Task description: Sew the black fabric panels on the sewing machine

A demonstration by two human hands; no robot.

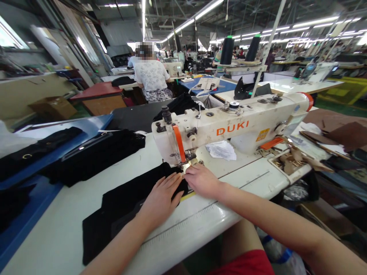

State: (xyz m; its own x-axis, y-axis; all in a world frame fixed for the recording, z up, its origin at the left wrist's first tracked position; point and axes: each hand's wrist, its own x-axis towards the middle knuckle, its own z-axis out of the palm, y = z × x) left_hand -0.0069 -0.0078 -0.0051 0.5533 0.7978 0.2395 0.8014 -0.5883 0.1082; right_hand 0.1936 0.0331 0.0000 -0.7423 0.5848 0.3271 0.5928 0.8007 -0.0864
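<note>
The white bench (61,221) fills the lower view, running out to the right. On it stands the machine (203,128), a long sewing head marked DUKI in orange, its needle end towards the left. The black cloth (126,194) lies flat on the bench, left of the machine, one end reaching under the needle area. More black pieces (106,151) lie in a heap farther left, partly over a blue board (97,122).

The left hand (162,198) is palm down and spread on the cloth, gripping nothing. The right hand (200,181) is beside it at the needle area, fingers bent and fingertips close to those of the left; whether it pinches the cloth cannot be told.

A tray (290,178) of small parts sits at the right end of the bench. White slips (220,150) lie under the machine's arm, an orange guard (179,143) hangs at its needle end, and a small bobbin (234,104) sits on top.
</note>
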